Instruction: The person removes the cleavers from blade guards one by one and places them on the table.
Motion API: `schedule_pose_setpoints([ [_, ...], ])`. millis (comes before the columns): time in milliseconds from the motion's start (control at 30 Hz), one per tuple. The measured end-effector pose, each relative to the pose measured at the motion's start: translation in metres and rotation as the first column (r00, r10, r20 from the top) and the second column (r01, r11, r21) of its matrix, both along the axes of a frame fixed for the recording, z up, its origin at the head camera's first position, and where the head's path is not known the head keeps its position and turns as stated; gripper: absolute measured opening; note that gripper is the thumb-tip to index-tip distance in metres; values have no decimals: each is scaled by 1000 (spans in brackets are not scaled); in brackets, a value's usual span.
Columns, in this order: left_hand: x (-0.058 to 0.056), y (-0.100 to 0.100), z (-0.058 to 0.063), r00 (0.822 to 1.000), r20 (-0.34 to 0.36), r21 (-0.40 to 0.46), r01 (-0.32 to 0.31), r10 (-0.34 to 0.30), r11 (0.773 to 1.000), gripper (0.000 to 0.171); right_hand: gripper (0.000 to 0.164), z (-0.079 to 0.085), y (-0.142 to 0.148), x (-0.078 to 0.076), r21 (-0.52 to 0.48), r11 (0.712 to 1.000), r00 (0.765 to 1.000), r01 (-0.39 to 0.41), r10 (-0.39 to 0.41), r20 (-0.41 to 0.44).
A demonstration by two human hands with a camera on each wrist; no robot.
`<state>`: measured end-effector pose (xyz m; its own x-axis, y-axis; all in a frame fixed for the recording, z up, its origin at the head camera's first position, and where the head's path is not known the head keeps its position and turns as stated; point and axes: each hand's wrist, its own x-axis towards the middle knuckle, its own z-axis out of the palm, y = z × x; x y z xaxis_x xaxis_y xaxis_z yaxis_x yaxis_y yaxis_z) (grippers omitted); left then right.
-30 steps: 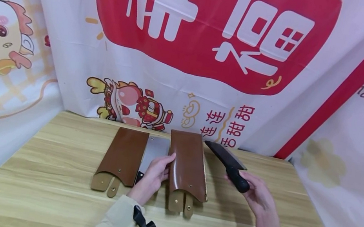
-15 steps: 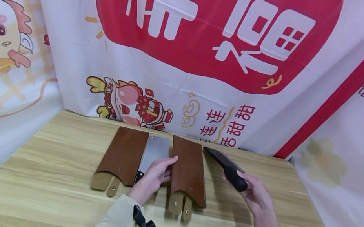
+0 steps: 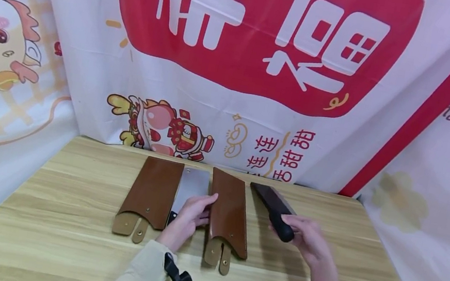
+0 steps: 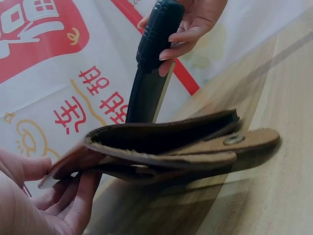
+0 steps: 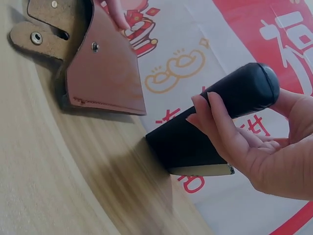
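Observation:
My left hand (image 3: pixel 187 220) pinches the left edge of a brown leather knife sheath (image 3: pixel 232 205), thumb on top. In the left wrist view the sheath's mouth (image 4: pixel 161 137) gapes, and its two tan straps stick out toward me. To its right, my right hand (image 3: pixel 311 237) grips a cleaver by its black handle (image 3: pixel 282 227). The dark blade (image 5: pixel 188 142) points away from me, slanting down toward the table, apart from the sheath. Left of the held sheath lie a silver blade (image 3: pixel 193 187), partly hidden by my left hand, and a second brown sheath (image 3: pixel 150 192).
Everything is on or over a light wooden table (image 3: pixel 58 242). A white cloth with red print (image 3: pixel 258 42) hangs along its back edge, and further printed cloths enclose the left and right sides.
The held sheath has tilted, its right side dipping, and its strap end has come slightly toward me. The cleaver has shifted a little left and nearer to me with my right hand.

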<state>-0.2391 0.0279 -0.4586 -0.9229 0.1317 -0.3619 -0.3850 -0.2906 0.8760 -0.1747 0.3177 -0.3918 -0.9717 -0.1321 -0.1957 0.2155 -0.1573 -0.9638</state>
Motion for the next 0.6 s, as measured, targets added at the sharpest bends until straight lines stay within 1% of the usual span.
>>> schedule_pose_setpoints([
  [100,-1,-1,-1,1000,-11,-13,-2,2,1000,41,40,-3,0,-1,36,998,999,-44,44,2],
  [167,-2,-1,-2,1000,-25,-31,-3,2,1000,35,39,-5,0,-3,39,997,998,-65,64,5],
  [233,-2,0,-2,999,-53,-59,-4,1,998,30,36,-6,0,-3,30,997,997,-74,73,9],
  [300,-3,0,-1,997,-73,-88,-4,-3,996,29,30,-8,1,-4,2,997,997,-82,81,17],
  [367,-4,1,0,996,-89,-110,-6,-4,994,34,22,-10,2,-5,-32,995,996,-90,91,19],
  [433,-4,1,1,995,-96,-124,-6,-6,992,44,18,-13,4,-5,-81,991,994,-103,105,23],
  [533,-5,1,1,995,-97,-136,-3,-11,991,59,20,-18,5,-6,-158,979,991,-128,133,23],
  [600,-5,1,1,994,-104,-144,0,-15,990,63,31,-20,5,-7,-202,971,989,-130,141,42],
])
